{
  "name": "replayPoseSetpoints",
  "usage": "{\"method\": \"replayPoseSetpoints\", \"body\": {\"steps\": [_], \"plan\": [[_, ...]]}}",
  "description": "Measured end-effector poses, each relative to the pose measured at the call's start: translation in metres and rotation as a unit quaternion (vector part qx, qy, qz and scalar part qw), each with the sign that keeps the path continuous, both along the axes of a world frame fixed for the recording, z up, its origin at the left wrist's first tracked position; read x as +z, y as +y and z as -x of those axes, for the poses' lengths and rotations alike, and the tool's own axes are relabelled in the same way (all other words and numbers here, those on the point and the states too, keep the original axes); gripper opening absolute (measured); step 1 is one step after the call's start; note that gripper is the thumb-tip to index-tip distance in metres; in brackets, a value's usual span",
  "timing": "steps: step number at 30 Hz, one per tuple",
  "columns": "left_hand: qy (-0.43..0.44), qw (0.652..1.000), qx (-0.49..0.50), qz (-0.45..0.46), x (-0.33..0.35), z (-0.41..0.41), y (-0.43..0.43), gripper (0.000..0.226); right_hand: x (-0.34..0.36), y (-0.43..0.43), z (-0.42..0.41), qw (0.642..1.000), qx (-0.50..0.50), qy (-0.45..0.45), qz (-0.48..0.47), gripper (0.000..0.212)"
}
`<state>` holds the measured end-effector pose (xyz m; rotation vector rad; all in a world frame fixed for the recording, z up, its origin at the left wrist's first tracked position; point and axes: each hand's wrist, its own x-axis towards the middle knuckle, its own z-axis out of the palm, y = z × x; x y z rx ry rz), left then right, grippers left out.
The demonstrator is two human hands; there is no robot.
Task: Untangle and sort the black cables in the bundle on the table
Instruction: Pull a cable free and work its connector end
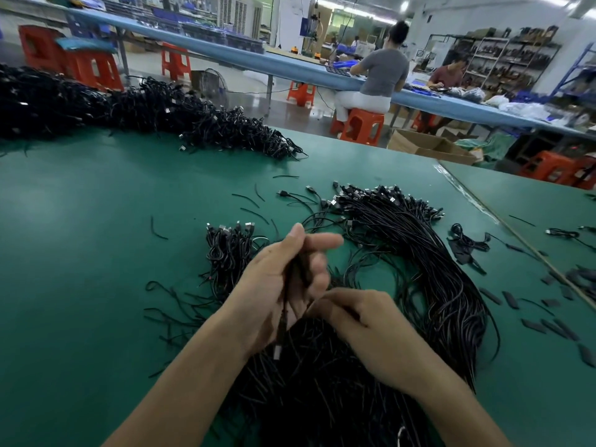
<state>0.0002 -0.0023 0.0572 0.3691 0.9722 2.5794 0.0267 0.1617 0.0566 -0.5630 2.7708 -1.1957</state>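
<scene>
Item: tangled bundle of black cables, lying on the green table at its near edge, directly under both forearms and within easy reach for drawing strands out.

Held cables: a few strands lifted clear of the bundle and running lengthwise through the left hand. Thumb and curled lower fingers grip them while the forefinger points forward. Probably raised so that the ends hang free and line up.

Right hand: back to the camera, fingers curled in towards the left palm. The tips are hidden, so whether it pinches a strand cannot be told.

Sorted sheaf: just right of the hands, cables laid parallel in a curve with plugs gathered at the far end. Judged to be the finished stack.

Small clump: left of the hands, plugs upward, apart from the sheaf.

Loose short pieces: scattered beyond the hands.

Flat black strips: strewn along the right edge.

Large heap: far left, well apart, apparently unsorted stock.
</scene>
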Motion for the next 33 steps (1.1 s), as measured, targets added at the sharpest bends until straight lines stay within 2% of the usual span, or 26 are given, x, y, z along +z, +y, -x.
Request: {"method": "replayPoseSetpoints", "body": {"steps": [3, 4, 6, 8, 9, 10, 12, 15, 19, 22, 24, 26, 28, 30, 33], "plan": [[0.079, 0.985, 0.119, 0.097, -0.011, 0.004, 0.007, 0.044, 0.002, -0.003, -0.006, 0.998, 0.04, 0.0, -0.054, 0.025], [0.119, 0.965, 0.168, 0.16, -0.015, 0.004, 0.009, 0.042, 0.005, -0.003, -0.006, 0.997, 0.042, 0.009, -0.069, 0.025], [0.202, 0.904, 0.237, 0.291, -0.022, 0.005, 0.01, 0.033, 0.011, -0.001, -0.005, 0.996, 0.03, 0.05, -0.071, 0.025], [0.274, 0.846, 0.217, 0.403, -0.024, 0.001, 0.009, 0.024, 0.018, 0.003, -0.003, 0.994, -0.003, 0.098, -0.039, 0.02], [0.283, 0.833, 0.185, 0.438, -0.024, -0.001, 0.01, 0.03, 0.023, 0.006, -0.002, 0.993, -0.022, 0.115, -0.014, 0.015], [0.262, 0.845, 0.14, 0.444, -0.023, -0.003, 0.012, 0.038, 0.027, 0.009, -0.001, 0.991, -0.035, 0.131, 0.01, 0.012], [0.179, 0.897, 0.033, 0.403, -0.018, -0.006, 0.012, 0.053, 0.035, 0.013, 0.002, 0.985, -0.047, 0.154, 0.059, 0.012], [0.137, 0.929, -0.063, 0.337, -0.007, -0.01, 0.007, 0.061, 0.039, 0.017, 0.007, 0.976, -0.069, 0.15, 0.142, 0.02], [0.071, 0.976, -0.167, 0.123, 0.002, -0.01, -0.003, 0.051, 0.025, 0.013, 0.009, 0.975, -0.094, 0.08, 0.184, 0.034], [0.013, 0.992, -0.123, -0.032, 0.006, -0.007, -0.001, 0.044, 0.011, 0.005, 0.004, 0.985, -0.1, 0.031, 0.134, 0.032], [-0.017, 0.998, -0.011, -0.054, 0.004, -0.004, 0.002, 0.044, 0.004, 0.001, -0.003, 0.996, -0.065, 0.008, 0.062, 0.026], [0.008, 0.996, 0.093, -0.012, -0.003, 0.001, 0.004, 0.044, 0.002, -0.002, -0.01, 1.0, -0.01, 0.0, -0.01, 0.027], [0.089, 0.977, 0.17, 0.092, -0.011, 0.004, 0.006, 0.044, 0.006, -0.003, -0.015, 0.997, 0.033, -0.01, -0.066, 0.03], [0.183, 0.921, 0.232, 0.252, -0.018, 0.004, 0.006, 0.043, 0.013, -0.002, -0.017, 0.991, 0.057, 0.012, -0.12, 0.029], [0.263, 0.834, 0.176, 0.452, -0.022, -0.001, 0.012, 0.039, 0.026, 0.004, -0.016, 0.981, 0.07, 0.096, -0.155, 0.027]]}}
